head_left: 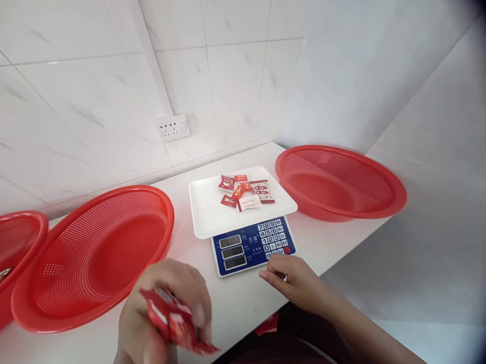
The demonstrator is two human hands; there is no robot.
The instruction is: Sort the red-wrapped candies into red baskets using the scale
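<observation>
My left hand (167,307) is raised close to the camera at the lower left, its fingers closed around red snack packets (172,318) that are blurred by motion. My right hand (292,278) rests at the table's front edge, just below the keypad of the digital scale (253,245). Its fingers are curled in, and no object shows in them. On the scale's white tray (210,215) lies a small pile of several red and white packets (243,191). The scale's display digits are too faint to read surely.
An oval red plastic basket (110,250) stands left of the scale, with another red basket (17,227) at the far left edge holding something partly cut off. A third red basket (338,181) sits at the right. Behind the table, a tiled wall carries a socket (172,127).
</observation>
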